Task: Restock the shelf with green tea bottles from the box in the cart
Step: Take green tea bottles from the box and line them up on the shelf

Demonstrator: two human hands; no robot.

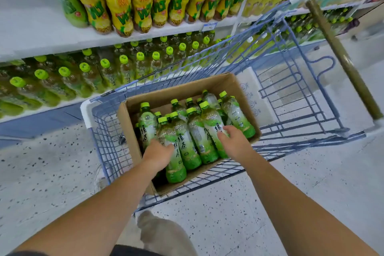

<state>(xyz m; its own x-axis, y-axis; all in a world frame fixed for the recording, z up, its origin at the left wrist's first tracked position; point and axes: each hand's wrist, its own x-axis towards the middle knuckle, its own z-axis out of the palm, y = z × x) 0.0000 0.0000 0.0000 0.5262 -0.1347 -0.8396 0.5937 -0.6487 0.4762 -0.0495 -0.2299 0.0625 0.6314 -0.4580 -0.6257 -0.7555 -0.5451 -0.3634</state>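
Observation:
An open cardboard box point(182, 89) sits in a blue wire cart point(291, 81) and holds several green tea bottles point(195, 131) with lime caps, leaning upright. My left hand point(159, 154) reaches into the box and its fingers curl round one green tea bottle point(173, 151) at its middle. My right hand point(233, 141) is also inside the box, fingers wrapped on another green tea bottle point(214, 129). The lower shelf point(62, 104) at the left carries rows of the same lime-capped bottles.
The upper shelf point(31, 33) holds yellow lemon tea bottles point(120, 4). The cart's brass-coloured handle bar point(340, 56) runs along the right. Speckled floor point(52, 172) lies around the cart, and my shoe point(164, 233) shows near the bottom.

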